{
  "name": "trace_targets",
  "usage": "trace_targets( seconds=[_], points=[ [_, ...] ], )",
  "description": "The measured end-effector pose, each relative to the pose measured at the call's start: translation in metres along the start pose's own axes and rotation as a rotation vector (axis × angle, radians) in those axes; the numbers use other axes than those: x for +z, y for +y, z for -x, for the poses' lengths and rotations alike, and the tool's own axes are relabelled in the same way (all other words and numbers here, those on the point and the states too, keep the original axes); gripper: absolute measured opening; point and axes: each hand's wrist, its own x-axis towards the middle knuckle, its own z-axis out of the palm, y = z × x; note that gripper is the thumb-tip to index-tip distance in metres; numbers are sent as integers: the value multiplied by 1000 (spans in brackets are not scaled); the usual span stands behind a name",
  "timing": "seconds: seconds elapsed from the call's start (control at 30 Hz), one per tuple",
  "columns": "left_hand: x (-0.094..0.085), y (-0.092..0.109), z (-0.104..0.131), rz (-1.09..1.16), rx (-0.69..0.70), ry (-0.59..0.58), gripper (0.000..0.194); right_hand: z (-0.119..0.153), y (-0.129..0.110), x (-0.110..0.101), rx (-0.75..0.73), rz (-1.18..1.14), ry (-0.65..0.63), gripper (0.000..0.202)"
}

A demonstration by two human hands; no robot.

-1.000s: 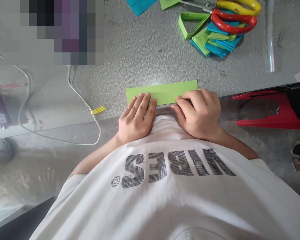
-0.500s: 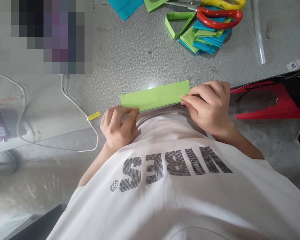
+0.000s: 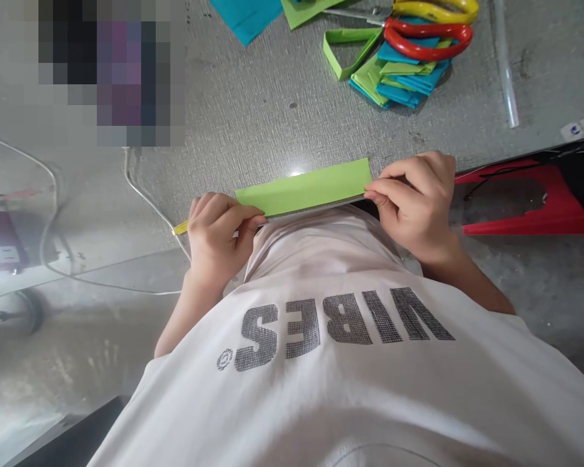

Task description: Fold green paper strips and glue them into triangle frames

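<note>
A green paper strip (image 3: 306, 185) lies at the near edge of the grey table, with its long side across in front of my white shirt. My left hand (image 3: 219, 233) is closed at its lower left corner, thumb and index finger pinching the near edge. At the strip's right end, my right hand (image 3: 418, 198) pinches the lower corner between thumb and fingertips. Farther off lies a pile of folded green and blue paper pieces (image 3: 403, 81). Scissors (image 3: 428, 40) with red and yellow handles rest on top of it, beside a green folded paper loop (image 3: 340, 55).
Blue paper (image 3: 248, 19) and a green sheet (image 3: 304, 14) lie at the far edge of view. A clear tube (image 3: 506, 71) is at the right. A white cable (image 3: 48, 240) loops on the left. Below the table's right edge stands a red stool (image 3: 559, 214).
My left hand has shifted slightly left along the strip's near edge, covering part of the yellow cable tag. My right hand has moved slightly right. The strip stays nearly in place.
</note>
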Motion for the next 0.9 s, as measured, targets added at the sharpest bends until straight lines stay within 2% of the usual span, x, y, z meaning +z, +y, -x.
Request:
trace_targets(
  seconds=[0.13,0.27,0.33,0.43,0.53,0.6,0.73,0.9],
  points=[
    [-7,4,-8,-14,-83,-38,22,-5,-1,-2,-11,-2,10,33],
    [-10,6,-16,-46,-164,-94,17,-11,-4,0,-48,6,96,37],
    [-9,7,-19,-60,-174,-92,14,-13,-6,-1,-8,27,44,33],
    [-7,9,-23,-45,-253,-104,10,-16,-9,-3,96,44,-111,23],
    [-6,11,-27,-10,-351,-128,7,-20,-11,-5,124,36,-127,14],
    [-7,9,-28,-23,-337,-161,7,-22,-12,-3,132,38,-115,9],
    [-13,2,-25,-62,-208,-182,8,-23,-11,3,119,54,-105,6],
    [-12,-4,-19,-68,-63,-159,31,-24,-9,12,94,47,-7,9]
  ],
)
